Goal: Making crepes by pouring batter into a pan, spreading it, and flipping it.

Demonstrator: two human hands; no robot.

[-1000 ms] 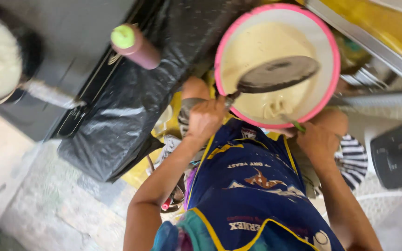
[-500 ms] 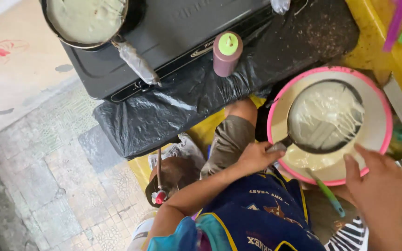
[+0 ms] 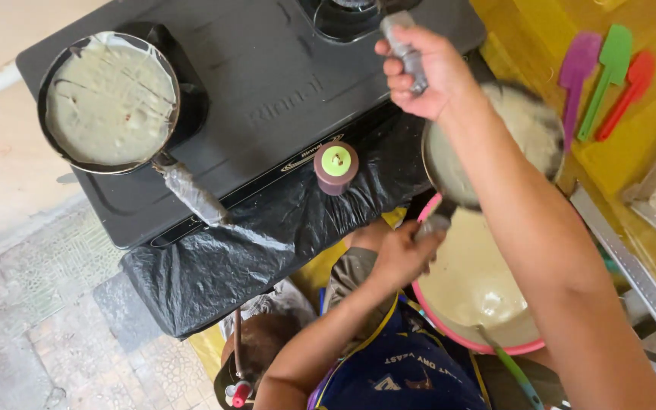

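Note:
My left hand (image 3: pixel 404 254) grips the handle of a small dark pan (image 3: pixel 529 125) coated with pale batter. The pan is held tilted above a pink bowl (image 3: pixel 457 334) full of the same batter, and my right forearm hides part of it. My right hand (image 3: pixel 419 72) reaches over the black gas stove (image 3: pixel 282 99) and is closed on a grey wrapped handle (image 3: pixel 398 38) beside the far burner (image 3: pixel 347 15). What that handle belongs to is hidden. A second pan (image 3: pixel 111 102) with a thin layer of batter sits on the left burner.
A maroon bottle with a green cap (image 3: pixel 335 167) stands at the stove's front edge on black plastic sheeting (image 3: pixel 252 250). Purple, green and red spatulas (image 3: pixel 601 76) lie on a yellow surface at the right. A green utensil handle (image 3: pixel 514 368) rests in the bowl.
The pan has come up out of the bowl's batter. My right hand left the bowl's rim and reached up to the handle over the stove. The view shifted toward the stove.

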